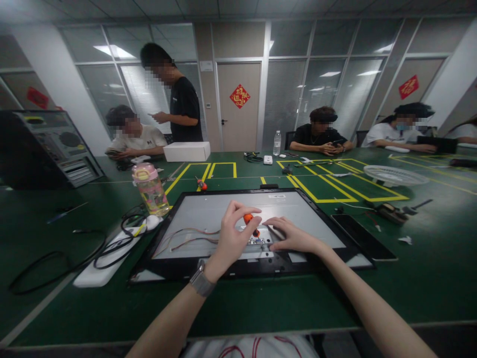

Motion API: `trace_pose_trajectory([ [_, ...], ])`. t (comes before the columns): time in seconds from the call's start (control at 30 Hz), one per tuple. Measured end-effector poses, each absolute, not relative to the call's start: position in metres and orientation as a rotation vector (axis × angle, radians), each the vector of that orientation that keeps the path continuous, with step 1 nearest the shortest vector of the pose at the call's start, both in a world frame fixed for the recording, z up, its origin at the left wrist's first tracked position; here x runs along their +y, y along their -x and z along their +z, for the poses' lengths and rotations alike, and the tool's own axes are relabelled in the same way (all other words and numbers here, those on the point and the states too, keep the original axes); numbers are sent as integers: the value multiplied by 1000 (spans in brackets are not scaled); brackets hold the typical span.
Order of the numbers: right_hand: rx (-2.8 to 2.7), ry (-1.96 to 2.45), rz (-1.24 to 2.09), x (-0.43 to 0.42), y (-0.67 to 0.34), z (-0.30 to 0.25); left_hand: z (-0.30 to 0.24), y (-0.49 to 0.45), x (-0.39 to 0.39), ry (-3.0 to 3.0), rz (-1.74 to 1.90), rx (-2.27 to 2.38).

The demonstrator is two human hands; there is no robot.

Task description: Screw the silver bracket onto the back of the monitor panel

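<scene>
A flat display panel (197, 211) with a black frame lies on the green table in front of me. My left hand (235, 233), with a watch on its wrist, has thumb and fingers around the orange handle of a screwdriver (248, 218). The screwdriver stands tilted over a small circuit board (257, 241) near the panel's front edge. My right hand (292, 236) rests at the board's right side, fingers bent and apart, and I see nothing held in it. Thin wires (194, 231) run left from the board across the panel.
Left of the panel are a white power strip (106, 266), black cables and a pink-lidded bottle (151, 191). A black phone-like slab (363, 237) lies right. Behind the panel sits a small red-and-grey tool (201, 184). An open computer case (52, 144) stands far left; several people are across the table.
</scene>
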State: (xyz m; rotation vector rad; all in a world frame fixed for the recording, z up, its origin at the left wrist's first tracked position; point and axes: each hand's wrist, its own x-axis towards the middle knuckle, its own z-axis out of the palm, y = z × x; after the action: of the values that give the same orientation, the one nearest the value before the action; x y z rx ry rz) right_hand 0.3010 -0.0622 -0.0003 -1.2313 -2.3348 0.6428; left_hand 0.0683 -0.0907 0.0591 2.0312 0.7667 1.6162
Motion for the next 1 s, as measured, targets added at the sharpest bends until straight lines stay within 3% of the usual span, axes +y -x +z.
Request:
trace_pose_trajectory([
  [0.57, -2331, 1239, 628, -64, -299, 1, 55, -71, -88, -1884, 1485, 655],
  [1.0, -2349, 1217, 620, -63, -300, 1, 56, -68, -90, -2283, 1580, 782],
])
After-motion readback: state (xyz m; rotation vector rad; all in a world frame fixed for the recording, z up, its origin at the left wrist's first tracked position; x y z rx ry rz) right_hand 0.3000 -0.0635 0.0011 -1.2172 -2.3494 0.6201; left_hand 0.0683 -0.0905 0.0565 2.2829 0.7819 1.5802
